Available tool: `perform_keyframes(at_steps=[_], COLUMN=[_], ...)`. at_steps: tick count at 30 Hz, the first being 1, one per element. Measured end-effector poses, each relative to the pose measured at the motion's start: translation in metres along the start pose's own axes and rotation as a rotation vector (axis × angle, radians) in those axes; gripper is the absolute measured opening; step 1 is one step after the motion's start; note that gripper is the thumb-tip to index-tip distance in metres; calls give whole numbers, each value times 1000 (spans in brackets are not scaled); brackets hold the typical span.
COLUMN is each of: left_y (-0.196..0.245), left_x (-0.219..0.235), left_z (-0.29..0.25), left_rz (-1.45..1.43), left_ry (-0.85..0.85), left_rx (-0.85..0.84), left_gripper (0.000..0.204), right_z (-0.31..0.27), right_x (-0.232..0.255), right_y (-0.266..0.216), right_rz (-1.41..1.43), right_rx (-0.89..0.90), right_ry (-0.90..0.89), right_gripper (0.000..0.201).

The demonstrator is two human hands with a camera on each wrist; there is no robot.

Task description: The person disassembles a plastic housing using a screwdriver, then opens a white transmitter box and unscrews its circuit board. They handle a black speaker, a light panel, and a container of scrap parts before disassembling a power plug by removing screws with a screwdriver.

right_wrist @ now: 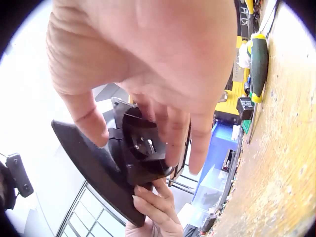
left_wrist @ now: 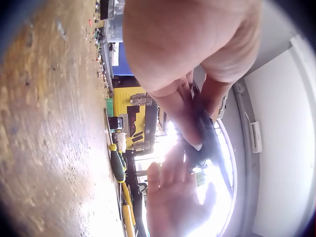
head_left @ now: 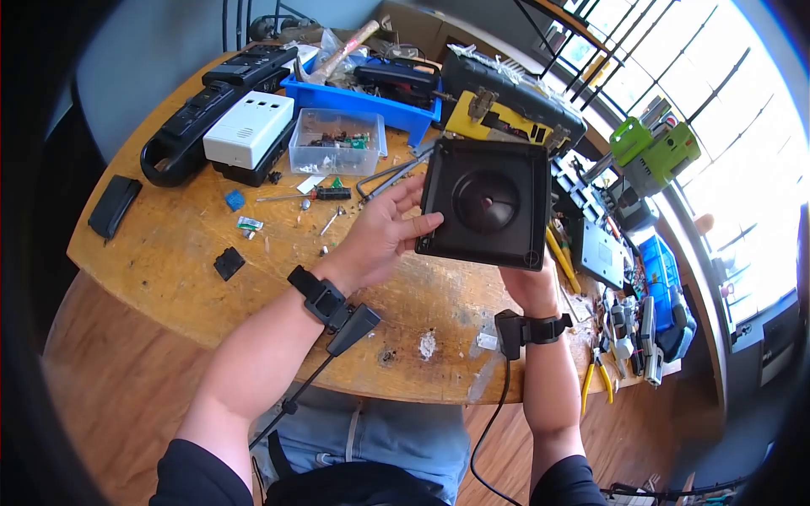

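Fingers of your left hand (head_left: 384, 232) pinched a square black plastic panel (head_left: 485, 207). Its back faced your right hand (head_left: 532, 291), fingers outstretched.

Near the left edge of the counter (head_left: 169, 270), a black pouch (head_left: 115, 207). Toward the far edge, a blue bin (head_left: 363, 103) with a hammer (head_left: 350, 47) across it. On the near-edge side of that, a clear plastic box (head_left: 305, 160) of small parts (head_left: 354, 141), then a screwdriver (head_left: 325, 194). At the near right corner, yellow-handled pliers (head_left: 589, 384).
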State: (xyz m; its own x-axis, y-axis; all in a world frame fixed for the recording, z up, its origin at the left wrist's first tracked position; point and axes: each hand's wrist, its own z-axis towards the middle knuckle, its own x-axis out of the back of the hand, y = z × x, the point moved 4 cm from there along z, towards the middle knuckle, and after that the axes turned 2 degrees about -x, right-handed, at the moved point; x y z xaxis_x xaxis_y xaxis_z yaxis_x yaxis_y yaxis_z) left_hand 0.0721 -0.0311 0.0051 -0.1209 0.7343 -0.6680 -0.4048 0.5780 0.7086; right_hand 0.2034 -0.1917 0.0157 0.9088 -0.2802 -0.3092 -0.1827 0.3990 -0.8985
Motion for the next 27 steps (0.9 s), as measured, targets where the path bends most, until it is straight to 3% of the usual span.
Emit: perform_keyframes(at_steps=[4,7,11,14,15,18,21,23,27], left_y=[8,13,8,0,2,9,7,0,-4], left_x=[-4,-1,0,6,3,-1,-1,6,10], left_z=[-2,0,-1,-1,0,-4,-5,-6,-7], left_rz=[21,198,231,315,375,419,259,115,104], left_ry=[65,122,117,39,12,-22,-20,-2,-16], left_rx=[-77,-147,-127,-76,-141,-214,-129,29,59], left_gripper=[53,53,51,52,52,51,48,46,46], right_z=[1,4,1,1,1,2,2,1,-1], right_x=[-33,-21,-12,-4,-4,-7,-5,-3,3], right_y=[-17,2,9,15,15,12,14,15,21], right_rz=[177,204,53,126,161,238,239,248,292], right_rx=[2,-87,-221,-274,-264,-236,-227,-224,-195], right_ry=[-81,-102,93,118,116,91,31,0,-60], right_gripper=[55,50,38,32,29,30,39,44,60])
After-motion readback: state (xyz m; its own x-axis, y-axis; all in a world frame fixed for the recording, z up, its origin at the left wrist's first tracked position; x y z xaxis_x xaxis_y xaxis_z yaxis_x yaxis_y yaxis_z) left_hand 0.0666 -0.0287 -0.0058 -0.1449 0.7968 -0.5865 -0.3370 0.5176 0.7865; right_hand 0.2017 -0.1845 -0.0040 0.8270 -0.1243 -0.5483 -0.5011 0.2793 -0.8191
